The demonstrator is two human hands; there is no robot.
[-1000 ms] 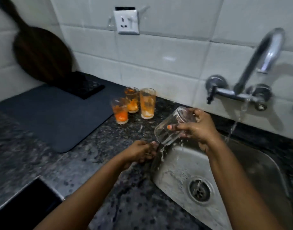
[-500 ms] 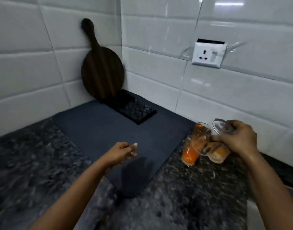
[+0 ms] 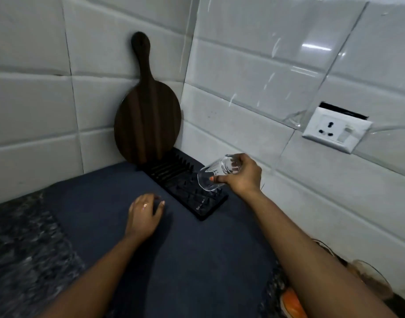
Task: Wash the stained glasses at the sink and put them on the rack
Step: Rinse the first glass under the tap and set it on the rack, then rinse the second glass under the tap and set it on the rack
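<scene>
My right hand [image 3: 241, 177] grips a clear, clean glass [image 3: 212, 176], tilted with its mouth pointing down and left, just above the near end of the black spiked rack [image 3: 185, 187]. The rack lies on a dark blue mat [image 3: 174, 249] along the tiled wall. My left hand [image 3: 144, 215] hovers palm down over the mat, left of the rack, holding nothing. Stained glasses with orange residue [image 3: 291, 302] show at the lower right, mostly hidden behind my right forearm.
A dark round wooden board [image 3: 147, 125] leans in the wall corner behind the rack. A white wall socket [image 3: 336, 131] sits at the right. Speckled dark granite counter [image 3: 25, 249] runs left of the mat. The sink is out of view.
The view swung left from the sink to the corner. My right hand carried the rinsed glass from the sink, past the stained glasses, to above the rack. My left hand moved over the mat.
</scene>
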